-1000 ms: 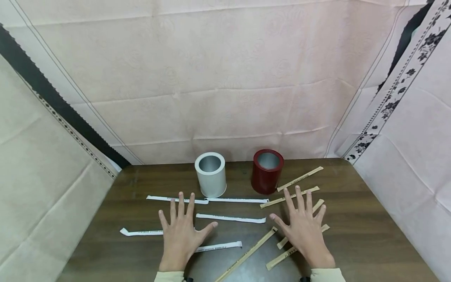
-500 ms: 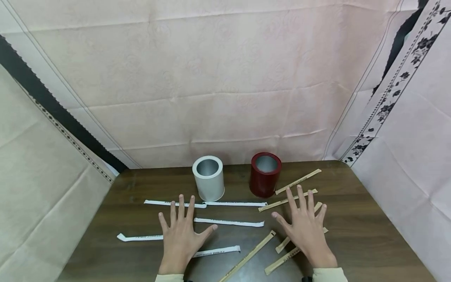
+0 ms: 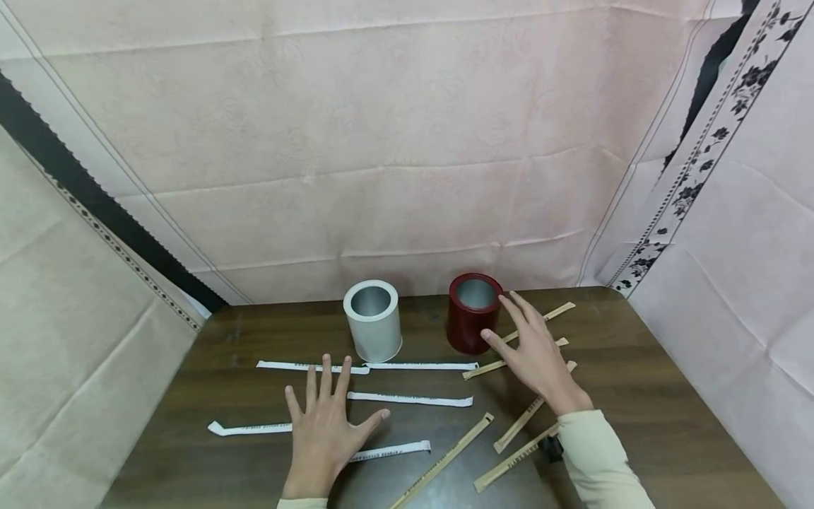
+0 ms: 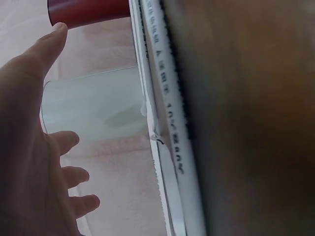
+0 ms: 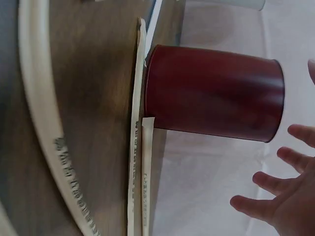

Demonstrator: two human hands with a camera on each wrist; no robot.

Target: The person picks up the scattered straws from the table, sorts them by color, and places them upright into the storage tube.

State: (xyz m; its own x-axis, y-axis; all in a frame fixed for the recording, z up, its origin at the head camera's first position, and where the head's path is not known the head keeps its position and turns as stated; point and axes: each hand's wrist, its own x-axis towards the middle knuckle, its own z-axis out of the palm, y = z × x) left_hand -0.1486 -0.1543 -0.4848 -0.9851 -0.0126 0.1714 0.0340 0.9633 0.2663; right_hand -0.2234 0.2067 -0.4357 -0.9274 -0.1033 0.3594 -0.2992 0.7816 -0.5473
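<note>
My left hand (image 3: 327, 428) is spread with straight fingers above the wooden table, overlapping slim white printed paper packets (image 3: 410, 400) in the head view. It holds nothing. My right hand (image 3: 537, 353) reaches beside the dark red can (image 3: 470, 329), its thumb and fingers spread at the can's right side without gripping it. In the right wrist view the red can (image 5: 214, 91) stands with the fingers (image 5: 256, 206) near its rim end. A white can (image 3: 376, 336) stands upright left of the red one. Both cans are open-topped with grey insides.
Several tan printed packets (image 3: 445, 459) lie slanted on the right half of the table (image 3: 636, 396), one close by the red can's base. Several white ones lie on the left half. Pale cloth (image 3: 381, 141) hangs behind and on both sides.
My right hand has moved forward and left, from above the tan packets to the red can's side. The left hand stays spread in its place. The head view has shifted slightly.
</note>
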